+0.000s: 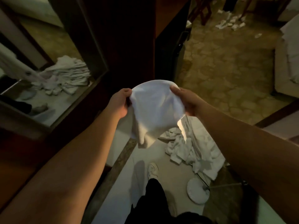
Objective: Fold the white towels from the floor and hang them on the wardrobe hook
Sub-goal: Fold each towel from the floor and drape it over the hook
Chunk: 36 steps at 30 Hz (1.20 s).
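One dark wooden wardrobe (129, 38) is recorded ahead, its mirror door (48, 62) at the left reflecting heaped linen. One pile of white towels (191, 147) is listed on the floor (123, 183), below and right of the hands. One white towel (155, 109) is held up in front of the wardrobe, its top edge stretched, the rest hanging crumpled. Left hand (119, 104) and right hand (184, 101) are noted at its upper corners, fingers clamped on the cloth. One white disc (198, 190) is entered near the pile.

Near my white shoe (153, 170) a white paper plate (197, 190) lies on the floor; paper scraps (230, 23) lie scattered on the far carpet (226, 70).
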### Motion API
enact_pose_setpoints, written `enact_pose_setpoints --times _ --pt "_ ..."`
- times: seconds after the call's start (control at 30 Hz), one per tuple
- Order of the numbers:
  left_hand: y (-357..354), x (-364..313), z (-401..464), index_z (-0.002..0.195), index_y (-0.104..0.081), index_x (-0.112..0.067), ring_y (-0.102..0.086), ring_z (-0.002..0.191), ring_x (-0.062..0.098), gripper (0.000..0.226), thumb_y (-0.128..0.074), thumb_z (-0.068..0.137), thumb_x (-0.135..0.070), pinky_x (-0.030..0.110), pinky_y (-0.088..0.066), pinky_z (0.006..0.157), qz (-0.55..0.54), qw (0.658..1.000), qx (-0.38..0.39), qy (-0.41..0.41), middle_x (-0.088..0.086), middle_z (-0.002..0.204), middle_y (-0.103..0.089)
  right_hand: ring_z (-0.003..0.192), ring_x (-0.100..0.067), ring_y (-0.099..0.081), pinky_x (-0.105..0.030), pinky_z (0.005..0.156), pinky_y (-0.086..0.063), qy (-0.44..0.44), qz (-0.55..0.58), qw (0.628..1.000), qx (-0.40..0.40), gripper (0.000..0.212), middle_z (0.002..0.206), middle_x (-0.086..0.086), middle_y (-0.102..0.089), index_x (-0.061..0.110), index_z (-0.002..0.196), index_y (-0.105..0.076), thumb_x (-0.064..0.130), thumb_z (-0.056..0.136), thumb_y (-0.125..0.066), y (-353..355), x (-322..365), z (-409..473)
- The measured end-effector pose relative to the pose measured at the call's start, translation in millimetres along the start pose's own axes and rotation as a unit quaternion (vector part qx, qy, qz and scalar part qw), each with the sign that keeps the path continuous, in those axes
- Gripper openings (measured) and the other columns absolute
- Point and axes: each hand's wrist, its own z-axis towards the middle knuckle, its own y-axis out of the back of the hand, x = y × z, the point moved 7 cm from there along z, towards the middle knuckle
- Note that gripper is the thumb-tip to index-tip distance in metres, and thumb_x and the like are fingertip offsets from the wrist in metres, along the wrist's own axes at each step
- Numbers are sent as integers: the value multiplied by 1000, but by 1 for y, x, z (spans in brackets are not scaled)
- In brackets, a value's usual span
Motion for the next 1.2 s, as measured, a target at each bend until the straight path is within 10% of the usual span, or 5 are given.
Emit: enact_pose_setpoints --times 0.43,0.67,1.0,1.2 --pt "151 16 -189 79 -58 -14 -57 72 16 23 -56 98 -1 26 -49 69 36 994 -103 -28 3 77 -60 127 -34 -60 -51 113 -43 -11 111 989 100 53 139 -17 -61 11 147 -48 40 103 -55 -255 -33 -89" --pt "223 34 -286 105 -56 -15 -64 92 11 31 -55 97 -45 24 -49 82 -9 996 -68 -57 -3 93 -66 137 -28 -52 -46 119 -35 -59 197 971 125 52 151 -11 -52 13 149 -48 42 106 -50 -387 -72 -141" --pt "355 40 -394 134 -54 -33 -59 101 2 40 -64 95 -37 22 -42 71 195 964 -162 -81 -19 106 -63 118 -35 -62 -56 108 -45 -68 148 976 148 52 122 -14 -67 13 114 -66 44 77 -86 -533 -119 -208" --pt "448 40 -456 125 -57 -29 -64 100 13 35 -64 92 -23 33 -52 79 181 953 -235 -64 -7 112 -66 125 -43 -55 -57 86 -56 -46 171 963 201 56 137 -18 -54 20 143 -50 34 93 -72 -619 -110 -255"
